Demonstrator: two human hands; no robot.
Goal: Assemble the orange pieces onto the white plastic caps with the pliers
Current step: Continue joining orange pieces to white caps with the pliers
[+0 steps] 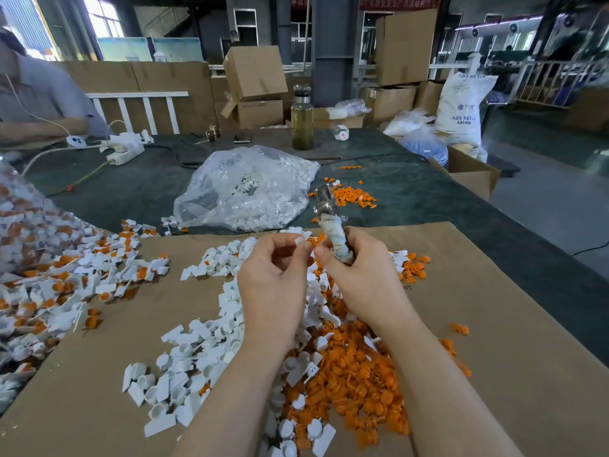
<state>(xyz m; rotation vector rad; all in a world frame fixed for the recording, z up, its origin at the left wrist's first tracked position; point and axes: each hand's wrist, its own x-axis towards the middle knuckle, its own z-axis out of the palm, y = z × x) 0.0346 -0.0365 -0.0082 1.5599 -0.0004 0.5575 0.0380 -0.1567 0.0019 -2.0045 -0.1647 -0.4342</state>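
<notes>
Head cam: left hand (275,278) pinches a white cap (300,240) at its fingertips, right hand (362,275) is curled round the wrapped pliers (331,219), jaws pointing up. Loose orange pieces (356,384) are heaped on the cardboard (494,357) just below.

Two bare forearms entered from the lower edge of the head view, each ending in a bare hand. The left hand (273,285) and the right hand (365,278) carried no gloves. No sleeve or cuff showed on either forearm up to the frame's edge. No ring, watch, bracelet or strap was visible on the fingers or wrists that faced the camera. The fingernails that showed were short and unpainted. No tape, bandage or marking was seen on the backs of the hands. The palms and the undersides of the forearms were turned away and could not be inspected. Nothing more of the person's body was in view.
</notes>
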